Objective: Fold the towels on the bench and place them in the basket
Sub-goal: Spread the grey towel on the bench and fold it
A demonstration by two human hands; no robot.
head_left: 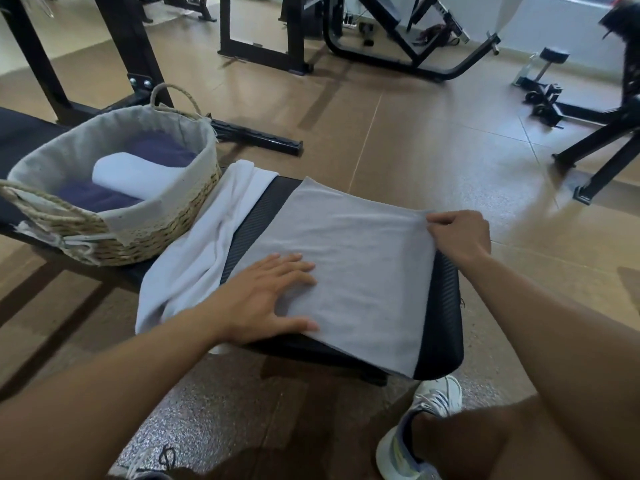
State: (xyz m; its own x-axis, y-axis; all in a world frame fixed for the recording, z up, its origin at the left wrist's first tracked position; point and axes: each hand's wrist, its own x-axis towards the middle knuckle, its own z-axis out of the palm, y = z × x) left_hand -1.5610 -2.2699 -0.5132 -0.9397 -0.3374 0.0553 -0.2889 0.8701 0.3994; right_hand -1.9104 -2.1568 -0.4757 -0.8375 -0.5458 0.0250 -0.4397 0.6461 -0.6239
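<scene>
A grey towel [360, 258] lies spread flat on the black bench [445, 320]. My left hand [266, 296] rests flat on its near left part, fingers straight. My right hand [460, 233] pinches the towel's far right corner. A white towel [204, 244] lies crumpled on the bench between the grey towel and the basket. The woven basket [166, 230] with a cloth liner stands at the left of the bench. Inside it are a rolled white towel [135, 178] and a dark blue towel [93, 199].
Black gym machine frames [398, 39] stand on the brown floor beyond the bench, and another frame [595, 157] stands at the right. My knee and white sneaker [415, 431] are below the bench's near edge.
</scene>
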